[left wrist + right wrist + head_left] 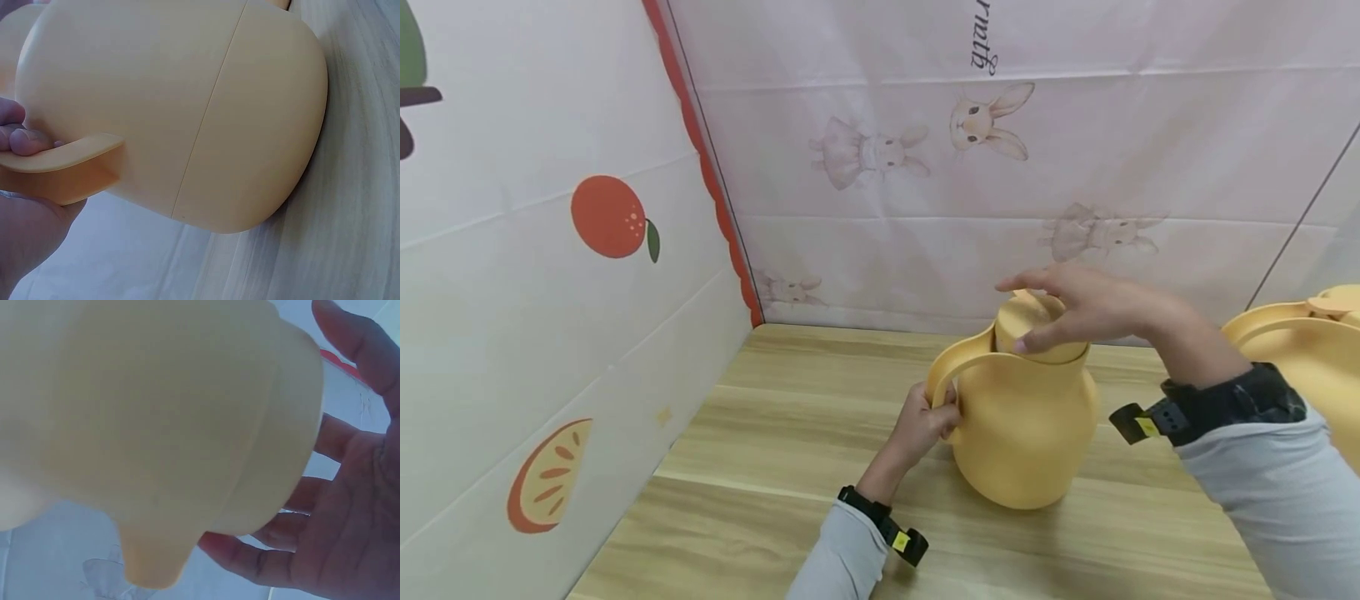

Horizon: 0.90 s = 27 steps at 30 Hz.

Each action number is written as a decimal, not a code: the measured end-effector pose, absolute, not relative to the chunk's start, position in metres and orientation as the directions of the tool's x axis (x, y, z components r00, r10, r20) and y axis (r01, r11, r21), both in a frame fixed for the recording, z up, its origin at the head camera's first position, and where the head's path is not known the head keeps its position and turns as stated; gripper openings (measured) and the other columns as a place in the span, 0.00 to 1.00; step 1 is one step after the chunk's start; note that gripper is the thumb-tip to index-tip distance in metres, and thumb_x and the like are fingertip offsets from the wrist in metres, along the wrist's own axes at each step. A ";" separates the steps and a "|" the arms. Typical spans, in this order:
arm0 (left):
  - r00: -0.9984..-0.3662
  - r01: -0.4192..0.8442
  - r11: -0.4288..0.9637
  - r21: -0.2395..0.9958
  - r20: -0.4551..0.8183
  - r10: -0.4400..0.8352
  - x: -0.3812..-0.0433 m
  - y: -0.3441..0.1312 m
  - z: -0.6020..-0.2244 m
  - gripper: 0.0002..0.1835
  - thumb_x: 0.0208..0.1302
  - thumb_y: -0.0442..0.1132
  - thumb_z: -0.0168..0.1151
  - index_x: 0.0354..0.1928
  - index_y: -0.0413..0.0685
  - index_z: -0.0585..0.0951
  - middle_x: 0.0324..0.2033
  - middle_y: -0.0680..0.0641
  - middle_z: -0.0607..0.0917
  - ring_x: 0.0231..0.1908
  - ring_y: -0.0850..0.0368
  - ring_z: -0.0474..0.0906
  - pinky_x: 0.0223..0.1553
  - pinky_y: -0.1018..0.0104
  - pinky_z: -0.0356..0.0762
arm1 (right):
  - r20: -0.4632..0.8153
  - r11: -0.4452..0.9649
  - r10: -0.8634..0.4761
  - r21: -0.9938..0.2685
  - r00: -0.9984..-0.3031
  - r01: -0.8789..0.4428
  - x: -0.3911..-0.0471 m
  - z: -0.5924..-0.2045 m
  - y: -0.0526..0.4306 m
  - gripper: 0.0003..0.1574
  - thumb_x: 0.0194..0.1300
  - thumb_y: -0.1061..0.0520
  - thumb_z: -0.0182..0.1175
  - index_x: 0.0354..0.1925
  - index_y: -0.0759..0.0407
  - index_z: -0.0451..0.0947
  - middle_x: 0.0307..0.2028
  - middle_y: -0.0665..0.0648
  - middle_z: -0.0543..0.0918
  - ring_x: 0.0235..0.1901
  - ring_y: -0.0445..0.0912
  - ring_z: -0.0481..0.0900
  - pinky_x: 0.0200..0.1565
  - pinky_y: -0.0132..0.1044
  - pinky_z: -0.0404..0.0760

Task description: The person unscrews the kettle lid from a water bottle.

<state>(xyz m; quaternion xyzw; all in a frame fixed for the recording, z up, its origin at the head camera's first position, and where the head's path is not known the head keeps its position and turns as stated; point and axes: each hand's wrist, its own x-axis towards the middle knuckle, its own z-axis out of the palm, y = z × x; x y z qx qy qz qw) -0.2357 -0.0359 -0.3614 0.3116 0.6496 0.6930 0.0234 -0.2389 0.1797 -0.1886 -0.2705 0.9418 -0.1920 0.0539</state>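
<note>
A yellow jug point(1026, 425) with a large loop handle point(958, 362) stands upright on the wooden table. My left hand point(928, 417) grips this handle from the side, its fingers wrapped round it. The left wrist view shows the smooth jug body point(156, 106) close up, with the left hand point(31, 219) around the handle at the left edge. Over the jug's lid point(1026, 321) my right hand point(1086, 304) is spread, thumb at the near side. In the right wrist view, the right hand point(344, 506) has loosely spread fingers beside the lid point(281, 425), partly behind it.
A second yellow jug point(1300, 358) stands at the right edge, partly hidden by the right forearm. A pink sheet with rabbit prints point(880, 250) hangs behind the wooden table point(760, 500). On the left is a white sheet with fruit prints point(647, 350).
</note>
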 end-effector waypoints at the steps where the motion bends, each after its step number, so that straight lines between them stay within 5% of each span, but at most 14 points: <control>1: -0.804 0.373 -0.155 0.915 0.402 0.438 -0.236 -0.036 -0.361 0.09 0.46 0.20 0.45 0.17 0.35 0.61 0.10 0.50 0.64 0.12 0.58 0.61 0.16 0.71 0.61 | 0.006 0.780 -0.539 -0.373 -0.842 -0.502 -0.239 -0.188 0.179 0.46 0.47 0.38 0.66 0.62 0.50 0.64 0.62 0.64 0.64 0.60 0.61 0.56 0.54 0.68 0.59; 10: -0.798 0.383 -0.158 0.910 0.412 0.439 -0.237 -0.037 -0.364 0.08 0.45 0.20 0.45 0.17 0.34 0.61 0.10 0.50 0.64 0.12 0.58 0.60 0.16 0.71 0.61 | -0.019 0.758 -0.617 -0.284 -0.787 -0.587 -0.240 -0.190 0.170 0.43 0.47 0.38 0.66 0.60 0.51 0.68 0.59 0.66 0.66 0.56 0.60 0.62 0.51 0.64 0.64; 18: -0.798 0.383 -0.166 0.909 0.416 0.437 -0.238 -0.036 -0.364 0.06 0.45 0.20 0.45 0.18 0.30 0.61 0.10 0.49 0.63 0.12 0.59 0.60 0.16 0.72 0.61 | -0.023 0.781 -0.579 -0.305 -0.815 -0.546 -0.242 -0.191 0.172 0.44 0.47 0.38 0.65 0.60 0.53 0.67 0.57 0.69 0.66 0.52 0.60 0.65 0.48 0.61 0.68; 27: -0.798 0.384 -0.172 0.907 0.420 0.432 -0.237 -0.037 -0.363 0.06 0.45 0.20 0.46 0.18 0.31 0.61 0.11 0.50 0.64 0.13 0.58 0.60 0.16 0.72 0.62 | -0.056 0.798 -0.564 -0.293 -0.824 -0.526 -0.246 -0.194 0.170 0.43 0.46 0.39 0.66 0.58 0.52 0.67 0.36 0.56 0.77 0.32 0.47 0.71 0.36 0.46 0.73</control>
